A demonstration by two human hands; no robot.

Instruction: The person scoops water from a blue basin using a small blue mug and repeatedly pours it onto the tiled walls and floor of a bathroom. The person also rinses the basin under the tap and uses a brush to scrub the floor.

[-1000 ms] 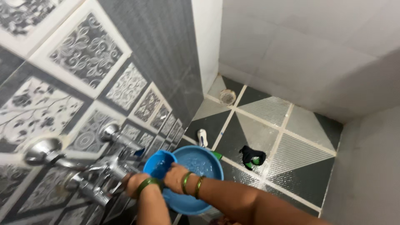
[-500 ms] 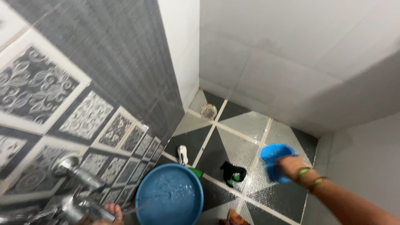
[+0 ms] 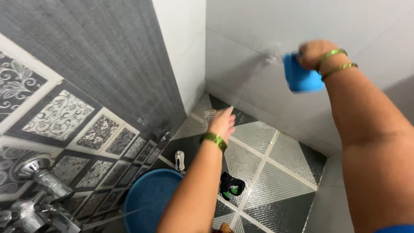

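Fingers hidden, probably gripping blue mug (image 3: pixel 302 75).

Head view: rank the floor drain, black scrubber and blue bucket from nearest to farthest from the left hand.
From the left hand:
1. Floor drain, just beside it, in the corner.
2. Black scrubber, below on the floor.
3. Blue bucket, lower left, under the tap.

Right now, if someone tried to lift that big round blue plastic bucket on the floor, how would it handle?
The big round blue plastic bucket looks filled with water, so it is probably heavy and would slosh if tilted. It stands on wet-looking patterned floor tiles, so a push may make it slide rather than tip. Its wide round body suggests it sits steadily.
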